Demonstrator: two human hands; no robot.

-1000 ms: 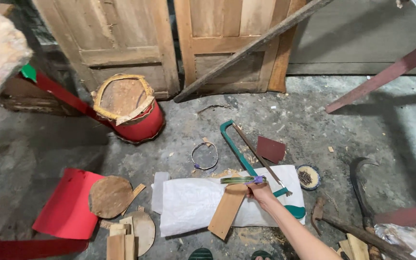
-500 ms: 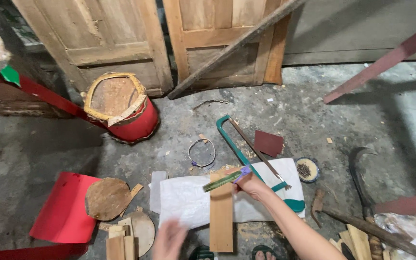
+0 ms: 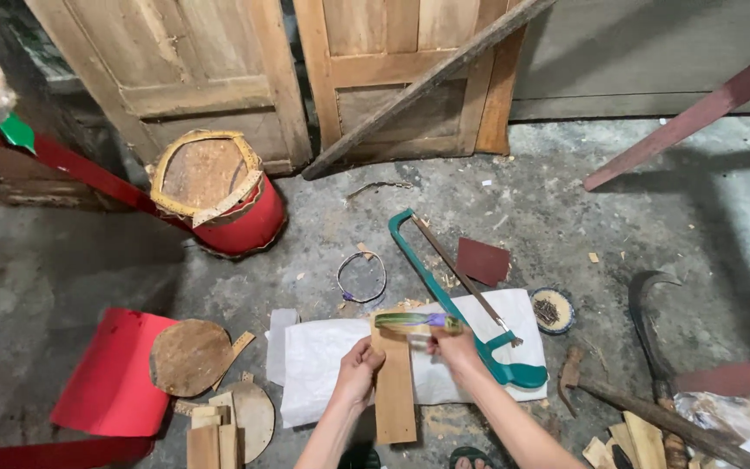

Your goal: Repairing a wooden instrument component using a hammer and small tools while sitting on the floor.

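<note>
Wooden plank, flat, narrow and pale brown [image 3: 394, 382], lies lengthwise on a white woven sheet [image 3: 323, 360] spread over a grey concrete floor [image 3: 71, 278], pointing away from the person. The left hand [image 3: 359, 373] touches the plank's left edge, fingers curled into a loose fist against the wood. The right hand [image 3: 455, 346] sits at the plank's far right corner, fingers closed around a short green tool with a purple band [image 3: 416, 322], held crosswise over the top end of the plank.

Just right of the hands, a teal-framed hacksaw [image 3: 462, 304] lies diagonally, its handle resting on the sheet. Beyond it lie a dark red square of sandpaper [image 3: 483, 261] and a small round tin of nails [image 3: 553, 310]. A thin wire ring [image 3: 362, 277] lies on the floor past the sheet.

To the left, a round wooden disc [image 3: 189, 356] overlaps a curved red sheet [image 3: 115, 372], with smaller wooden offcuts [image 3: 219, 426] near the bottom edge. Farther back, a red cylindrical drum shell with a wooden top and yellow rim [image 3: 217, 195] stands before weathered wooden doors [image 3: 219, 69]. At lower right, a hammer with a wooden handle [image 3: 618, 399] and a curved dark blade [image 3: 648, 321] rest on the floor.
</note>
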